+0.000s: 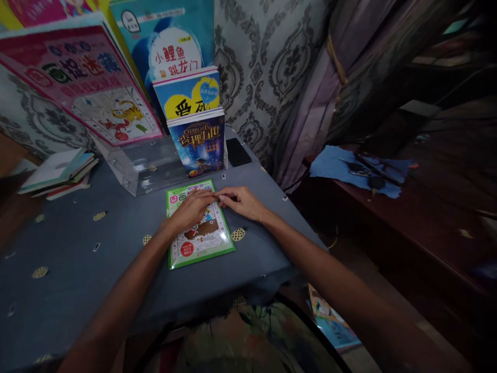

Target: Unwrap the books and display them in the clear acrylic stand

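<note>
A green-edged picture book point(205, 235) lies on the cloth-covered table, its cover facing up. My left hand point(194, 208) rests flat across the upper part of that cover, fingers stretched to the right. My right hand point(241, 202) is at the book's right edge, thumb and fingers drawn together at the tips of my left fingers. Whatever may be between those right fingertips is too small to make out. Part of the cover's title and picture is hidden under my hands.
Behind the book, a clear acrylic stand point(128, 173) holds upright books, including a pink one point(89, 77) and a dark blue one point(202, 145). A black phone-like slab point(238, 152) lies beside it. At left is a book stack point(58, 171); at right, glasses point(378, 168) on blue cloth point(330, 163).
</note>
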Demonstrator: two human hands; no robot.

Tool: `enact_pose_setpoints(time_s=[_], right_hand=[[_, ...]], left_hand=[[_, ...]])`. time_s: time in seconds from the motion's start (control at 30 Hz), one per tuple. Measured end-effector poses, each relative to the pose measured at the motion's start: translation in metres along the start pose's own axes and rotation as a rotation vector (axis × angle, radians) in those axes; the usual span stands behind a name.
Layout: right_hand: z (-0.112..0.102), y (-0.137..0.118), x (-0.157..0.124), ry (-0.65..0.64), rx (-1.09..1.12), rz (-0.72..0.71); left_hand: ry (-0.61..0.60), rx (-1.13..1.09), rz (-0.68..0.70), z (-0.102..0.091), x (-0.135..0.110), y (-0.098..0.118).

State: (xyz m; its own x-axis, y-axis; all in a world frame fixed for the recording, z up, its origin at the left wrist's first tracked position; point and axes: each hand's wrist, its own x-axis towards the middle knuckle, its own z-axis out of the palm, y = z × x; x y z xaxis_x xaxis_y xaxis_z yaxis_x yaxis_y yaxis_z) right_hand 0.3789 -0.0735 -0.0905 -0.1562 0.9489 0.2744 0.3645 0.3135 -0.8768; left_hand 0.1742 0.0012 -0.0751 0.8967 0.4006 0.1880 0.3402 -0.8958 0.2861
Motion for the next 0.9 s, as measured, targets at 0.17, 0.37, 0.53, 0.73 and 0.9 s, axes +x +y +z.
enact_pose_setpoints(time_s=[0.17, 0.37, 0.53, 0.73, 0.9], right_hand=[[0.000, -0.004, -0.002, -0.021, 0.060, 0.017], [0.001, -0.006, -0.001, -0.025, 0.056, 0.015], [0.002, -0.014, -0.012, -0.052, 0.077, 0.018], [0.001, -0.020, -0.025, -0.036, 0.003, 0.001], [0.003, -0.020, -0.025, -0.047, 0.070, 0.014]], left_hand=[[0.028, -0.041, 0.036, 0.005, -0.009, -0.002], [0.050, 0.003, 0.031, 0.009, -0.011, 0.000], [0.062, -0.023, 0.085, 0.007, -0.012, 0.007], [0.050, 0.028, 0.135, 0.008, -0.010, 0.015], [0.039, 0.065, 0.139, 0.006, -0.012, 0.020]])
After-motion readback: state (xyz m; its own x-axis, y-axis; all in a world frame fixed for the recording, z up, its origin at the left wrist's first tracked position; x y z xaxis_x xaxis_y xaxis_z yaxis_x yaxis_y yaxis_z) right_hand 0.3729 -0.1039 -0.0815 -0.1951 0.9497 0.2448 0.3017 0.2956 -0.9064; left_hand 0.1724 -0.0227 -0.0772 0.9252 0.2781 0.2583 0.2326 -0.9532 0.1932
